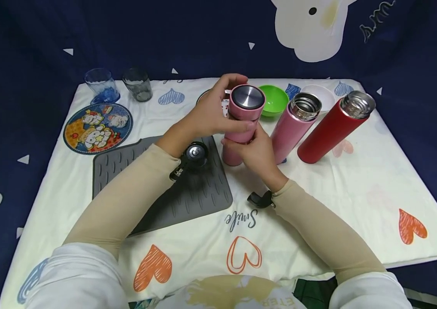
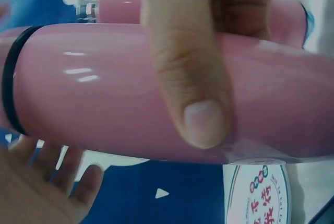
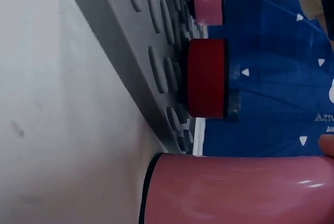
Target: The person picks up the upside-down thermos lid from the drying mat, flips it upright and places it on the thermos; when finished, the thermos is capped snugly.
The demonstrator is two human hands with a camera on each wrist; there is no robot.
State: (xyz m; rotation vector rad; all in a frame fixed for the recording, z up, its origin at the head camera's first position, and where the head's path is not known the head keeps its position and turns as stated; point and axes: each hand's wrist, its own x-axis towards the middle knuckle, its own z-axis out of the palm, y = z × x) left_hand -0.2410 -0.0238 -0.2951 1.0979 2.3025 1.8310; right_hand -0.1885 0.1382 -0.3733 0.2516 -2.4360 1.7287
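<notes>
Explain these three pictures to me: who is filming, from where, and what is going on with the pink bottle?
No machine here: a person wears three cameras. The wide picture comes from the head and looks down at both hands; the two close-ups come from the wrists. The left hand grips the top of a capped pink flask, and the right hand holds its lower part. On the cloth also stand an open pink flask and an open red flask, both uncapped. Nearby are a grey mat, a green bowl, a white bowl, two glasses and a cartoon coaster. The right-wrist view shows a red cap on the mat.

Both hands point(image 1: 238, 137) curled, seemingly gripping, forearms converging.
</notes>
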